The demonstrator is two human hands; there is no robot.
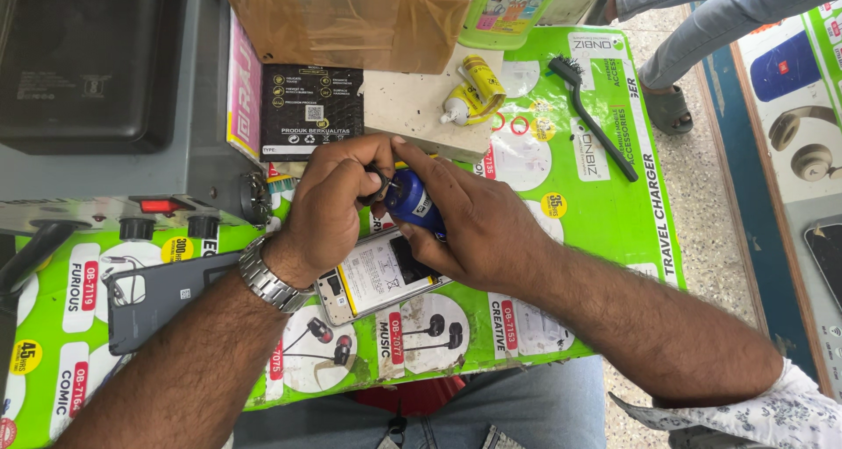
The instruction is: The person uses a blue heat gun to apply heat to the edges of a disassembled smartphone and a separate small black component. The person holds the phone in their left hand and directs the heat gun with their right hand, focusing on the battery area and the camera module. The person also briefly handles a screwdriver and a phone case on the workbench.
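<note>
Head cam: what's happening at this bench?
A person sits at a green-covered table. Both hands meet over an opened phone lying back-up, its insides showing. The right hand grips a small blue bottle; the left hand, with a metal watch at the wrist, pinches its dark tip. A grey back cover lies to the left, a black brush and a yellow tube lie farther back.

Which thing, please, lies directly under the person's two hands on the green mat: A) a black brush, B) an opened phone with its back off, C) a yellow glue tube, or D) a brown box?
B: the opened phone lies right below the left hand and right hand, which together hold a small blue bottle; the brush, tube and box lie farther away.
</note>
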